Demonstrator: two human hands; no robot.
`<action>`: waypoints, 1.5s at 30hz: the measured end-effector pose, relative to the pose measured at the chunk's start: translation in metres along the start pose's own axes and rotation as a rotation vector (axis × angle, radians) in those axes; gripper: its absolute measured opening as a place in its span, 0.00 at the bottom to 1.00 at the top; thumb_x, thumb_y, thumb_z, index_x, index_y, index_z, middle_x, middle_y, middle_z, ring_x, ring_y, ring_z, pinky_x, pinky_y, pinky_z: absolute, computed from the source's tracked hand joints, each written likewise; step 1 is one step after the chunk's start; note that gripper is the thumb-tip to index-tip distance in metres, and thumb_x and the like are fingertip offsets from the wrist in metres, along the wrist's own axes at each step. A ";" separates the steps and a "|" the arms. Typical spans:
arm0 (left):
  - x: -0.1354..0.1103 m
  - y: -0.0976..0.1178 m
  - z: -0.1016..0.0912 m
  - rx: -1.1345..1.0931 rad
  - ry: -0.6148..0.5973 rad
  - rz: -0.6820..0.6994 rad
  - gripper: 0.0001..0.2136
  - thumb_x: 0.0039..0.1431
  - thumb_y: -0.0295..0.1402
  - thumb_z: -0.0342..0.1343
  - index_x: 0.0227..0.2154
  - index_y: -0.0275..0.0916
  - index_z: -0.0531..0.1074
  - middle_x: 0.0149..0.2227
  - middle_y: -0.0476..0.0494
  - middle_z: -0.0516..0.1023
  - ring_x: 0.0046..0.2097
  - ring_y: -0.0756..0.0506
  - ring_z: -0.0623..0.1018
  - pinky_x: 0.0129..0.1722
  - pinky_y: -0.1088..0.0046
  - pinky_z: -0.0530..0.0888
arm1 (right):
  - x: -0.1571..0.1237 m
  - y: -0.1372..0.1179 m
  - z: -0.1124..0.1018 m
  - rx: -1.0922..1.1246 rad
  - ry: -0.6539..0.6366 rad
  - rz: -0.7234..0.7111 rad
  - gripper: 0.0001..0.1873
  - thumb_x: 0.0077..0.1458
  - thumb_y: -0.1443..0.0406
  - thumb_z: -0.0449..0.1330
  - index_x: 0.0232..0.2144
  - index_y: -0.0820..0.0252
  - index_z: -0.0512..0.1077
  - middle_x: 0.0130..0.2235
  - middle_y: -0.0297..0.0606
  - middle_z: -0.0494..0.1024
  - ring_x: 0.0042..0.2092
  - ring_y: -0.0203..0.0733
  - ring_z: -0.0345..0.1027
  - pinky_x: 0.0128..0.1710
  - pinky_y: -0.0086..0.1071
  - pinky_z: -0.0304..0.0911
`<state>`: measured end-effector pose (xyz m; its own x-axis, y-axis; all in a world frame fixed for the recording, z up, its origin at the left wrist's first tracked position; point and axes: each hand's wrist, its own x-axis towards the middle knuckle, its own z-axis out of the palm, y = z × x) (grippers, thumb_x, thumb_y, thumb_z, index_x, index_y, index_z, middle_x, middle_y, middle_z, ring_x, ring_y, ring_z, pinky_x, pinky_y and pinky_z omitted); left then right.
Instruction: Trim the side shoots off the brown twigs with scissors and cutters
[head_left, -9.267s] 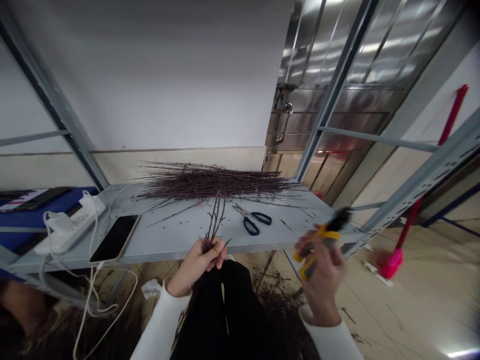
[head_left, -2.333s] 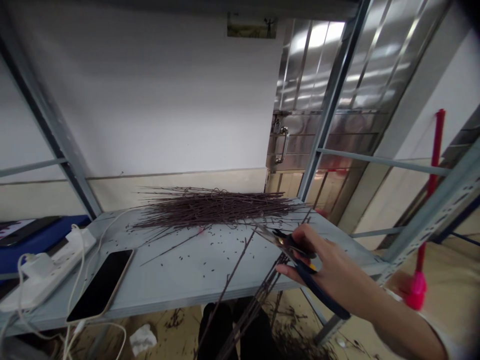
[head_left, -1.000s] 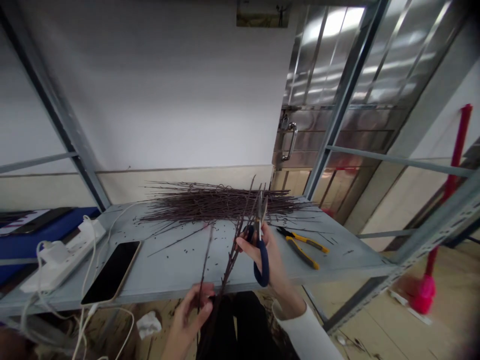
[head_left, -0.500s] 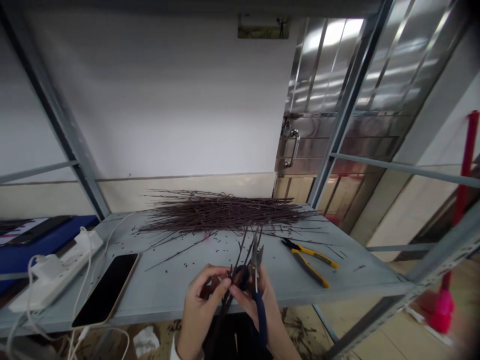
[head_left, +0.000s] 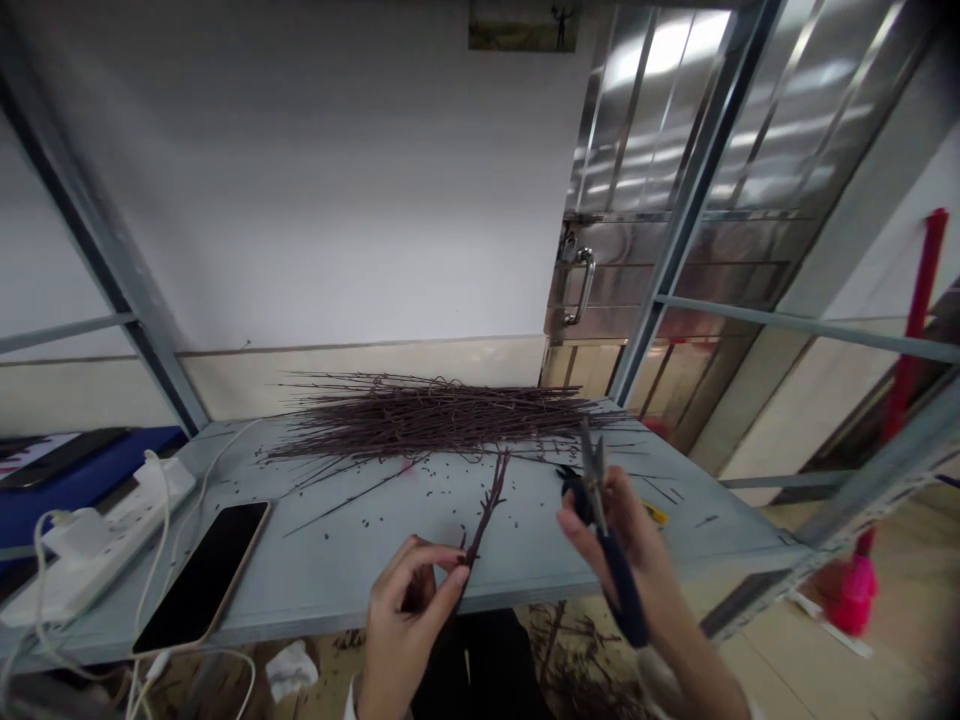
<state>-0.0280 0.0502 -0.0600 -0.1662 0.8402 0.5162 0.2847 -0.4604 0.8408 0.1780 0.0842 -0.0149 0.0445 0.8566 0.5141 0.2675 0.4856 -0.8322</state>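
Observation:
Between the thumb and fingertips of my left hand [head_left: 416, 610] is a dark brown twig [head_left: 486, 515], slanting up and away over the shelf's front edge. My right hand [head_left: 634, 550], off to the right, holds a pair of scissors [head_left: 619, 575] with dark blue handles. Their metal blades point up, slightly apart, and do not touch the twig. Behind both hands lies a wide pile of thin dark twigs [head_left: 442, 415]. Pliers with black and yellow handles [head_left: 655, 513] lie on the shelf, mostly hidden behind my right hand.
The grey metal shelf [head_left: 337, 570] carries scattered small dark bits. On its left are a black phone [head_left: 206, 575] and a white power strip [head_left: 112, 550] with cables. Upright posts [head_left: 664, 290] frame the shelf. Twig scraps [head_left: 570, 650] lie on the floor below.
My right hand has moved right with the scissors, away from my left hand and the twig, and now covers most of the pliers. My left hand still grips the twig.

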 end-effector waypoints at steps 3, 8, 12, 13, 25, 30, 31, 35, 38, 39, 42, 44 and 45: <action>-0.003 0.000 0.003 0.006 0.018 0.035 0.04 0.56 0.32 0.60 0.29 0.38 0.76 0.23 0.52 0.69 0.21 0.54 0.65 0.21 0.79 0.63 | 0.018 -0.023 -0.033 -0.249 -0.137 -0.076 0.17 0.52 0.54 0.61 0.31 0.53 0.56 0.25 0.28 0.65 0.26 0.37 0.62 0.27 0.30 0.61; -0.007 0.001 0.008 0.021 0.046 0.080 0.03 0.55 0.31 0.60 0.30 0.38 0.77 0.24 0.52 0.70 0.21 0.54 0.65 0.21 0.78 0.63 | 0.028 -0.052 -0.055 -0.546 -0.363 -0.145 0.19 0.50 0.52 0.62 0.31 0.53 0.56 0.24 0.28 0.65 0.24 0.35 0.58 0.23 0.28 0.57; -0.008 0.006 0.008 0.024 0.046 0.120 0.03 0.55 0.31 0.61 0.30 0.38 0.78 0.24 0.51 0.72 0.21 0.53 0.65 0.21 0.78 0.63 | 0.026 -0.057 -0.058 -0.623 -0.394 -0.187 0.20 0.49 0.52 0.63 0.30 0.53 0.56 0.23 0.28 0.65 0.23 0.35 0.57 0.21 0.27 0.54; -0.008 0.007 0.008 0.024 0.043 0.126 0.03 0.55 0.31 0.61 0.30 0.38 0.78 0.24 0.50 0.72 0.21 0.53 0.65 0.20 0.78 0.63 | 0.025 -0.057 -0.059 -0.631 -0.394 -0.195 0.20 0.49 0.52 0.63 0.31 0.53 0.56 0.23 0.28 0.66 0.23 0.35 0.57 0.21 0.27 0.54; -0.010 0.011 0.006 0.011 0.023 0.184 0.03 0.55 0.27 0.61 0.32 0.39 0.78 0.26 0.50 0.74 0.21 0.54 0.66 0.21 0.79 0.64 | 0.028 -0.068 -0.061 -0.648 -0.393 -0.212 0.21 0.48 0.50 0.63 0.29 0.53 0.56 0.20 0.27 0.65 0.19 0.34 0.57 0.19 0.27 0.53; -0.010 0.011 0.006 0.016 0.020 0.185 0.03 0.55 0.27 0.61 0.32 0.39 0.78 0.25 0.50 0.73 0.21 0.54 0.66 0.21 0.78 0.64 | 0.027 -0.070 -0.062 -0.668 -0.424 -0.205 0.21 0.49 0.50 0.62 0.30 0.53 0.56 0.20 0.27 0.65 0.19 0.35 0.58 0.19 0.28 0.53; -0.010 0.011 0.006 0.018 0.025 0.185 0.03 0.55 0.28 0.61 0.32 0.39 0.78 0.24 0.50 0.73 0.21 0.54 0.66 0.21 0.78 0.64 | 0.027 -0.070 -0.063 -0.667 -0.428 -0.202 0.21 0.49 0.50 0.62 0.30 0.53 0.56 0.20 0.27 0.66 0.19 0.35 0.58 0.19 0.28 0.53; -0.010 0.011 0.006 0.016 0.030 0.194 0.03 0.55 0.28 0.61 0.32 0.39 0.78 0.24 0.50 0.73 0.20 0.54 0.65 0.20 0.78 0.64 | 0.026 -0.070 -0.064 -0.674 -0.452 -0.187 0.21 0.48 0.50 0.63 0.30 0.53 0.56 0.21 0.29 0.67 0.21 0.36 0.59 0.20 0.28 0.54; -0.010 0.011 0.006 0.003 0.027 0.201 0.03 0.54 0.27 0.61 0.32 0.39 0.79 0.24 0.50 0.73 0.20 0.54 0.65 0.20 0.78 0.64 | 0.025 -0.070 -0.064 -0.657 -0.498 -0.171 0.20 0.48 0.50 0.63 0.30 0.53 0.57 0.22 0.29 0.67 0.22 0.36 0.59 0.20 0.28 0.54; -0.010 0.011 0.006 0.000 0.028 0.202 0.03 0.54 0.27 0.61 0.32 0.39 0.79 0.24 0.51 0.72 0.20 0.54 0.65 0.20 0.78 0.64 | 0.025 -0.070 -0.064 -0.645 -0.516 -0.164 0.20 0.48 0.51 0.63 0.30 0.53 0.57 0.22 0.29 0.67 0.22 0.36 0.59 0.20 0.27 0.54; -0.010 0.011 0.005 0.004 0.020 0.195 0.03 0.54 0.27 0.61 0.32 0.39 0.79 0.24 0.50 0.73 0.20 0.54 0.65 0.20 0.78 0.63 | 0.023 -0.070 -0.064 -0.602 -0.556 -0.133 0.19 0.48 0.54 0.64 0.31 0.53 0.58 0.23 0.28 0.67 0.24 0.36 0.59 0.21 0.27 0.53; -0.011 0.011 0.005 0.006 0.016 0.204 0.04 0.54 0.27 0.61 0.32 0.39 0.79 0.25 0.49 0.74 0.21 0.54 0.65 0.20 0.78 0.64 | 0.022 -0.070 -0.064 -0.571 -0.584 -0.113 0.18 0.48 0.56 0.64 0.31 0.53 0.58 0.24 0.28 0.67 0.24 0.36 0.59 0.22 0.28 0.54; -0.011 0.011 0.005 0.006 0.012 0.212 0.04 0.54 0.27 0.61 0.33 0.39 0.79 0.25 0.49 0.74 0.21 0.53 0.66 0.20 0.78 0.64 | 0.021 -0.071 -0.063 -0.554 -0.598 -0.104 0.18 0.48 0.56 0.64 0.31 0.53 0.58 0.24 0.28 0.66 0.25 0.36 0.59 0.23 0.28 0.54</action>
<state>-0.0182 0.0371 -0.0569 -0.1136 0.7212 0.6833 0.3201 -0.6245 0.7124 0.2207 0.0568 0.0679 -0.4850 0.8363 0.2556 0.6854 0.5451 -0.4828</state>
